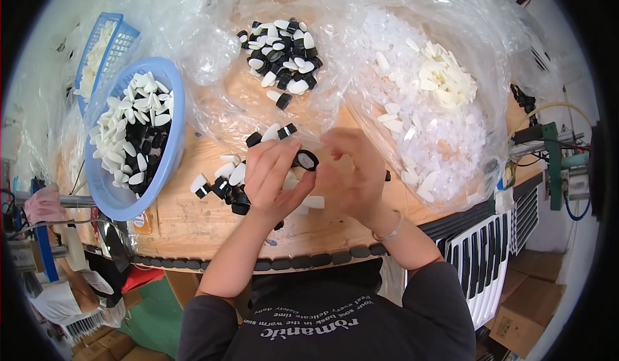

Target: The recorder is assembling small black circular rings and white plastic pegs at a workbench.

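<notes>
Black cap [306, 160] looks light, hard, maybe slippery, best held round its side. The left hand [269, 179] pinches it; the right hand [356, 179] is too blurry to tell its grip.

The light is bright and even; the clear, crinkly plastic sheet [206, 45] shines with white glints; shadows on the light brown wooden surface [184, 229] are soft; the bare right hand [358, 175] is smeary, while the bare left hand [269, 177] is clearer; black fills the corners, and straight lines bend near the rim.
</notes>
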Available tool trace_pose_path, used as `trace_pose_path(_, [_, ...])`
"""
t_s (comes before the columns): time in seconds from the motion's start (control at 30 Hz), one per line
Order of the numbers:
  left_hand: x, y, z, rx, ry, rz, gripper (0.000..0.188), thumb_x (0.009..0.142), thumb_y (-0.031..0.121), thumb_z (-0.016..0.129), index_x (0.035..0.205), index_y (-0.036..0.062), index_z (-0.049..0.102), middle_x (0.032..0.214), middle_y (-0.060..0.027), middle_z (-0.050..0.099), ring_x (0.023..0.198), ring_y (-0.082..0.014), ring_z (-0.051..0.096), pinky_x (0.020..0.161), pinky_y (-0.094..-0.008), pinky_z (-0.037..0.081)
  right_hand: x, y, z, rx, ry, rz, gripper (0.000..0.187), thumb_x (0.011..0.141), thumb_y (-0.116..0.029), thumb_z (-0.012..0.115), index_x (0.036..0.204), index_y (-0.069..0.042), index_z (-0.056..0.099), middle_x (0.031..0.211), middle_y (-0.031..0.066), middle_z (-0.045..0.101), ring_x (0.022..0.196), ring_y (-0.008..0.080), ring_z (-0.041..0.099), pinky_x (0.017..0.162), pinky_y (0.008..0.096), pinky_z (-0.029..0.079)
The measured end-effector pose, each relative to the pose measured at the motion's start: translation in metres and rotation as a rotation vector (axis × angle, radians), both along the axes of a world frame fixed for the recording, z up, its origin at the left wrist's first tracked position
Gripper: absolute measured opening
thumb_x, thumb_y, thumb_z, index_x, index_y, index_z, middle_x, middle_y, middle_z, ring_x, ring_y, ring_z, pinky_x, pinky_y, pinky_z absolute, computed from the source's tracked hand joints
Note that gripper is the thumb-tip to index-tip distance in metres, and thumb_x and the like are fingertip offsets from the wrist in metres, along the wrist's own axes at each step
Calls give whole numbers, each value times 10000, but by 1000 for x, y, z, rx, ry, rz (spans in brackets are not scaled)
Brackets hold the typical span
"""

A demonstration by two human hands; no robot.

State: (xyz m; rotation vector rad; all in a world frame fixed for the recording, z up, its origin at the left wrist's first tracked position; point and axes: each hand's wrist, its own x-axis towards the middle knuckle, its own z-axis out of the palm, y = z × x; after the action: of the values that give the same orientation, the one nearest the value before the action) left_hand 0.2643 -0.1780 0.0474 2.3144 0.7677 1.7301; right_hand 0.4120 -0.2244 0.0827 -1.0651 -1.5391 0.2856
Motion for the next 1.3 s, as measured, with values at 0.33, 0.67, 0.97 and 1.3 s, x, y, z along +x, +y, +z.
trace_pose_path(0.33, [3,4,0,-4,61,-57,490,557,-20,752,1036,-37,651,998,-148,641,853,-306,591,740,-361,496,12,-1,-5,-656,519,372,283,870,-84,653,1146,-23,649,1048,57,645,842,90,622,703,235,520])
trace_pose_path(0.67, [2,7,-6,-56,37,-117,496,587,-41,705,1077,-61,632,968,-161,663,885,-305,588,813,-382,477,16,-1,-8,-706,633,429,287,880,-76,644,1160,-15,632,1020,47,669,850,78,617,729,227,514])
trace_pose_path(0.97, [2,8,-7,-213,-21,-239,564,569,-64,737,1121,-33,625,986,-115,676,894,-267,575,810,-351,462,16,-5,-3,-606,482,315,266,860,-29,656,1119,32,634,1036,67,673,857,87,611,753,227,509])
trace_pose_path(1.3, [4,6,-6,-116,20,-184,507,565,-51,741,1063,-36,647,938,-112,679,880,-268,584,778,-338,475,14,-3,-1,-581,541,296,235,816,-2,666,1049,12,644,877,56,685,804,63,623,704,214,518])
